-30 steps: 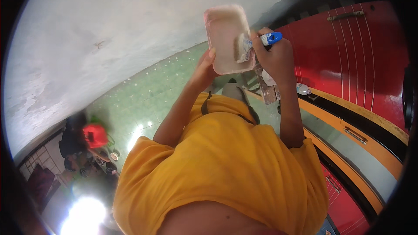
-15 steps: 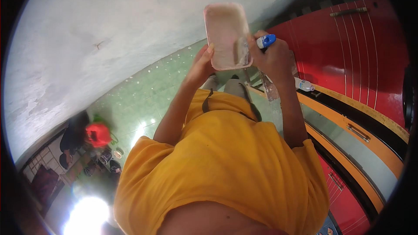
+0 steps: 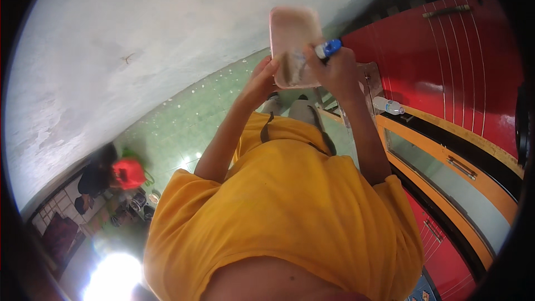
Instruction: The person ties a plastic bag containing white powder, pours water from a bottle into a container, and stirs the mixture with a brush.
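My left hand (image 3: 257,82) grips the lower left edge of a pale pinkish rectangular tray (image 3: 291,29), which I hold up in front of my yellow shirt. My right hand (image 3: 336,71) is on the tray's right side, closed around a blue-tipped object (image 3: 329,48). It also presses a greyish wad (image 3: 291,68) against the tray's lower face. The tray is blurred, so its surface detail is unclear.
Red cabinet doors (image 3: 446,61) and an orange-framed glass-fronted unit (image 3: 446,173) stand at the right, with a plastic bottle (image 3: 387,106) on a ledge. Green tiled floor (image 3: 184,128) lies below, a white wall (image 3: 139,39) at left. A person in a red cap (image 3: 128,171) crouches lower left.
The greyish wad under my right hand has slid left across the tray's lower part. The tray has stayed raised, shifting only slightly.
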Action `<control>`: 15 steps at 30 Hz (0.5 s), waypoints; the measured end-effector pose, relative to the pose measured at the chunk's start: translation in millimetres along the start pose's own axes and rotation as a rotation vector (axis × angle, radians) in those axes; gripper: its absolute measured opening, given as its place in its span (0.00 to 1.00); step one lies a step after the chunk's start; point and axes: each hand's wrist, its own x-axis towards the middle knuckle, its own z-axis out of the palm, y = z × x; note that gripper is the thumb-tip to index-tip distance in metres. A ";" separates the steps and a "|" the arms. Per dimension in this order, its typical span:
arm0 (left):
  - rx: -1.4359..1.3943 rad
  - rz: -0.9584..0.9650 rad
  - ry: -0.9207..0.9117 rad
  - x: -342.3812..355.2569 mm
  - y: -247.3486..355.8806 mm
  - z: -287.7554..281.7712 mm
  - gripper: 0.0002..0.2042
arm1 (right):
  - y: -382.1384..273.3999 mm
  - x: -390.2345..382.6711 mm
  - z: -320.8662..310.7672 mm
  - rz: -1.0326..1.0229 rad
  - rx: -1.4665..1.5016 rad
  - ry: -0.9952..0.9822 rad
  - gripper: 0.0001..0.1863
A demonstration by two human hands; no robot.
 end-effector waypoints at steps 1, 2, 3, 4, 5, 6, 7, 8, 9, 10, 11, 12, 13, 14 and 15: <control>-0.009 -0.009 -0.012 -1.1 -0.1 3.3 0.33 | 3.8 4.8 2.7 0.016 -0.029 0.011 0.11; -0.017 -0.018 -0.023 -2.5 0.6 4.2 0.33 | 5.7 8.5 5.0 0.032 -0.056 0.021 0.11; -0.014 -0.017 -0.024 -4.1 1.1 3.8 0.33 | 6.9 9.8 1.2 0.031 -0.055 0.024 0.11; -0.024 -0.006 -0.033 -5.8 1.7 2.9 0.34 | 9.0 11.0 -6.2 0.051 -0.081 0.033 0.11; -0.035 0.009 -0.041 -6.2 2.9 2.4 0.34 | 10.1 12.8 -10.1 0.067 -0.107 0.041 0.11; -0.033 0.012 -0.041 -5.8 4.4 2.7 0.34 | 5.9 9.0 -10.3 0.064 -0.106 0.042 0.11; -0.046 0.049 -0.048 -5.4 6.3 3.4 0.34 | -1.9 0.8 -10.1 0.049 -0.025 0.024 0.11; -0.058 0.086 -0.055 -5.0 6.9 4.6 0.34 | -7.1 -4.0 -9.2 0.033 0.056 0.007 0.12; -0.056 0.089 -0.057 -3.9 5.8 5.0 0.34 | -7.2 -2.3 -3.8 0.030 0.056 0.009 0.12; -0.043 0.050 -0.050 -2.2 3.4 4.7 0.34 | -5.0 1.3 4.2 -0.043 0.011 0.028 0.12; -0.031 0.007 -0.045 -1.7 2.1 4.5 0.34 | -2.7 5.7 8.6 -0.112 -0.035 0.048 0.11; -0.029 0.006 -0.048 -2.4 2.1 3.3 0.34 | 0.7 12.0 6.8 -0.080 -0.099 0.056 0.11; -0.023 0.027 -0.059 -3.9 3.0 1.6 0.34 | -0.5 12.5 1.2 -0.079 -0.100 0.059 0.11; -0.018 0.053 -0.065 -5.5 5.5 1.0 0.34 | -3.2 15.1 -5.4 -0.016 -0.098 0.075 0.11; -0.018 0.057 -0.062 -6.9 8.5 0.7 0.34 | -4.1 15.7 -10.3 0.047 -0.095 0.091 0.11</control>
